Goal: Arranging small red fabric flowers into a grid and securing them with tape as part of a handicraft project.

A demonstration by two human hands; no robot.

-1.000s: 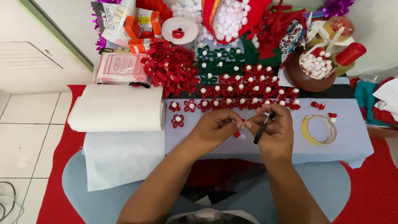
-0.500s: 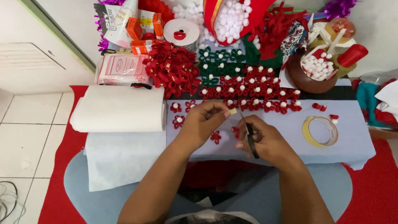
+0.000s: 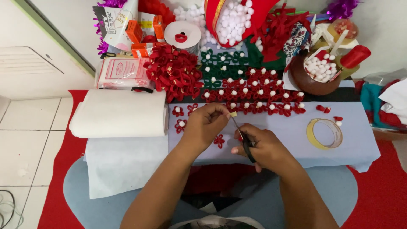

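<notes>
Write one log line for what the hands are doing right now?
left hand: pinches small yellowish piece | right hand: holds scissors at piece | red flower: lies between hands

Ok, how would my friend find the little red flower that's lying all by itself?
Start at the pale blue cloth on the low table. Look between the person's left hand and right hand: the lone red flower lies there. Unlike the rows above, it has no white pompom.
</notes>
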